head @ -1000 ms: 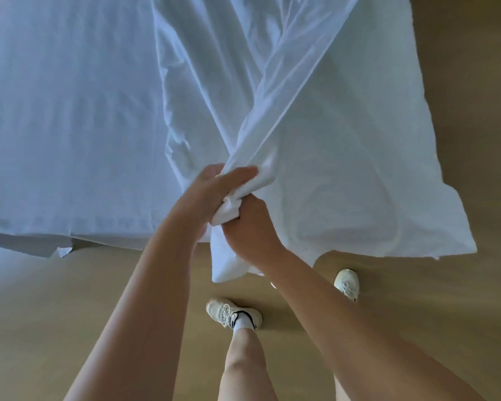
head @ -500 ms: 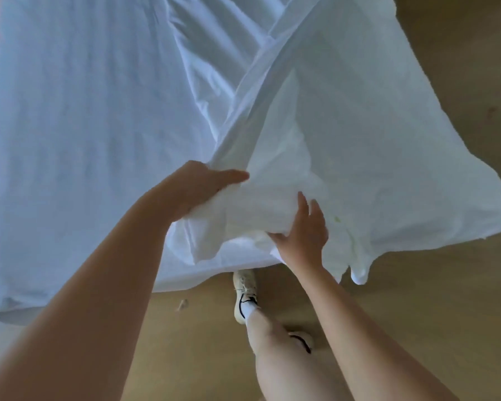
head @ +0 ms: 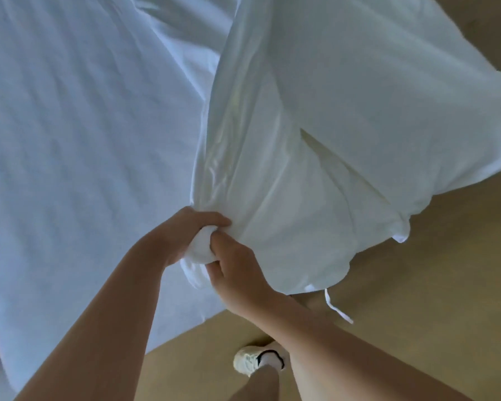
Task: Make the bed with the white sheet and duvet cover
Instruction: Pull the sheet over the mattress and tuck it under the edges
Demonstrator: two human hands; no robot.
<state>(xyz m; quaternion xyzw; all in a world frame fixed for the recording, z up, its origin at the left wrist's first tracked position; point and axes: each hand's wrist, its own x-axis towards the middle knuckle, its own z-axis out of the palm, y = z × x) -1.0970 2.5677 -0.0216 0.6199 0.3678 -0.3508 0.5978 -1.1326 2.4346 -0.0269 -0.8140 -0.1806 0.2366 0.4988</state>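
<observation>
A white sheet point(head: 78, 134) lies spread over the bed and fills the left of the view. A white duvet cover point(head: 344, 117) billows up on the right, its lower edge hanging over the floor with a thin tie point(head: 337, 309) dangling. My left hand point(head: 182, 235) grips a bunched corner of the duvet cover at the bed's near edge. My right hand point(head: 237, 273) grips the same bunch just below it, touching the left hand.
Tan wooden floor point(head: 417, 299) runs along the near side and right of the bed. My foot in a white shoe point(head: 250, 361) stands on the floor close to the bed's edge.
My right hand, open under the cloth half a second ago, has come back beside the left and closed on the bunched corner. The duvet cover has swung up and right.
</observation>
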